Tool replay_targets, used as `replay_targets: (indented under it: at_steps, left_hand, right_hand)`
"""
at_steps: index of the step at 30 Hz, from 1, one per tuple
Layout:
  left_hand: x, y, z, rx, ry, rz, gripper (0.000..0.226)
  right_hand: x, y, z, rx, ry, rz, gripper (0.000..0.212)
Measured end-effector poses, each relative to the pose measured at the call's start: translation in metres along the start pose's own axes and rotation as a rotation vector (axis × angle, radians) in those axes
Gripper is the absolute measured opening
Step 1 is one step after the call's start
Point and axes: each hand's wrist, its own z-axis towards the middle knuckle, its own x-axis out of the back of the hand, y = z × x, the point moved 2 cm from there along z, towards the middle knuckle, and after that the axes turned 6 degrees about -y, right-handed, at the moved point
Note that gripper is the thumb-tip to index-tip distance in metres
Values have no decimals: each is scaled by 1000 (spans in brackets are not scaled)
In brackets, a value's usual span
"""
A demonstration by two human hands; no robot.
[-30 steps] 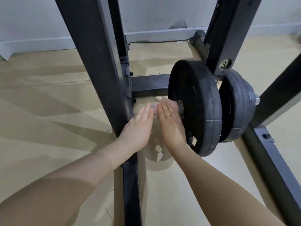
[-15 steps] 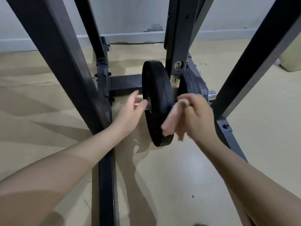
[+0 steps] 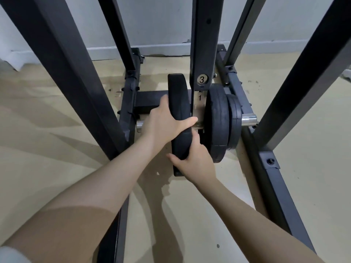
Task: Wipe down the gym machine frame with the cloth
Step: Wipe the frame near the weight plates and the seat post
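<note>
Both hands are on the near weight plate [image 3: 178, 103], a black disc seen edge-on and mounted on a chrome bar [image 3: 248, 120]. The left hand [image 3: 163, 124] grips the plate's upper half: its fingers lie over the left face while the thumb [image 3: 188, 122] stretches across the rim toward the right. The right hand [image 3: 195, 162] grips the lower rim, thumb on the left edge and fingers wrapped behind the right side (fingertips hidden).

The gym machine frame [image 3: 203, 44] surrounds the work area: a central black upright bearing a round label marked 3, with the digits 2 and 1 below on a lighter strip; slanted black posts stand on either side, and base rails run along the tan floor [image 3: 47, 149]. Two further black plates [image 3: 218, 120] sit to the right of the central upright on the same bar, near the gripped plate but apart from it.

No cloth is visible in either hand or elsewhere in the head view.

A white wall [image 3: 161, 21] with a skirting board closes the background.
</note>
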Motion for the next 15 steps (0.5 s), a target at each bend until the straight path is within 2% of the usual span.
replay_targets:
  at_steps: [3, 7, 15]
  left_hand:
    - [1, 2, 7, 44, -43, 56, 94]
    - [7, 3, 13, 31, -44, 120, 76]
    - [10, -12, 20, 16, 37, 27, 68]
  right_hand:
    - [-7, -1, 5, -30, 58, -17, 75]
    - [-13, -12, 3, -11, 180, 67, 67]
    - [-18, -23, 8, 5, 236, 96, 60]
